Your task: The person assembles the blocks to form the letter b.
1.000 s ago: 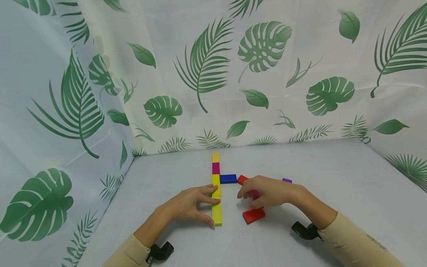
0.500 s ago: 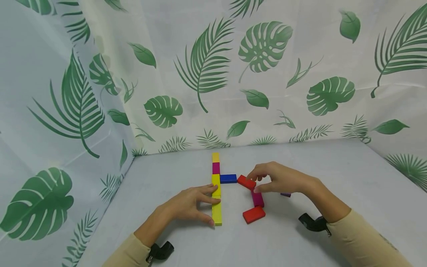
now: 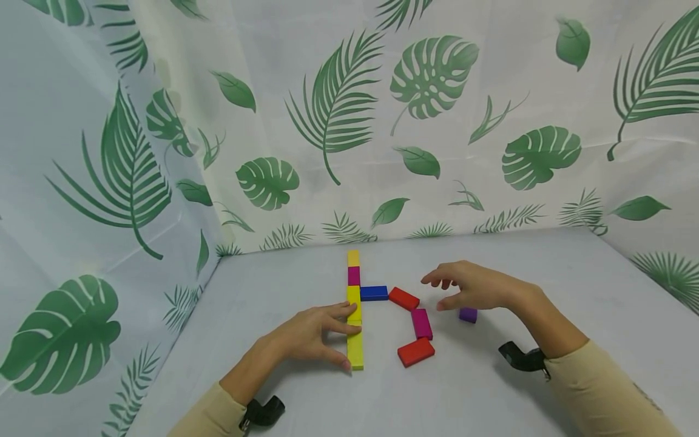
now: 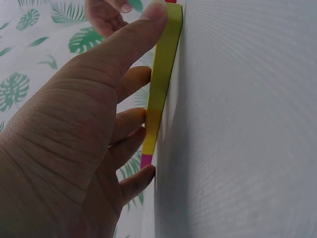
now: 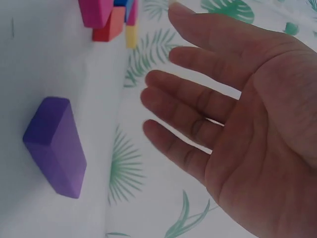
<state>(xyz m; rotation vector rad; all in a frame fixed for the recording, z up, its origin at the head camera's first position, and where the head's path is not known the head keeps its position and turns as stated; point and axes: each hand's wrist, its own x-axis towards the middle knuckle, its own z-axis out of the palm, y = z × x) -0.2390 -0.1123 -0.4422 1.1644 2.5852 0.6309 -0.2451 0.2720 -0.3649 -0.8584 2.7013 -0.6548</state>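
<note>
My left hand (image 3: 311, 334) rests along the left side of a straight column of blocks, its fingertips and thumb touching the nearer yellow block (image 3: 354, 297) and the yellow-green block (image 3: 355, 355). Farther up the column lie a magenta block (image 3: 354, 276) and another yellow block (image 3: 353, 258). From the column a blue block (image 3: 374, 294), a red block (image 3: 403, 298), a second magenta block (image 3: 422, 324) and a second red block (image 3: 416, 352) curve rightward and toward me. Holding nothing, my right hand (image 3: 483, 286) hovers with loose fingers beyond a purple block (image 5: 57, 146).
A white table (image 3: 306, 400) bears all the blocks. Behind it hangs a pale curtain (image 3: 459, 145) printed with green leaves, which also runs down the left side. Black wrist cameras are strapped at both sleeves.
My right hand has drawn away from the curved blocks, moving right and farther from me, uncovering the red and magenta ones. The left hand stays in place.
</note>
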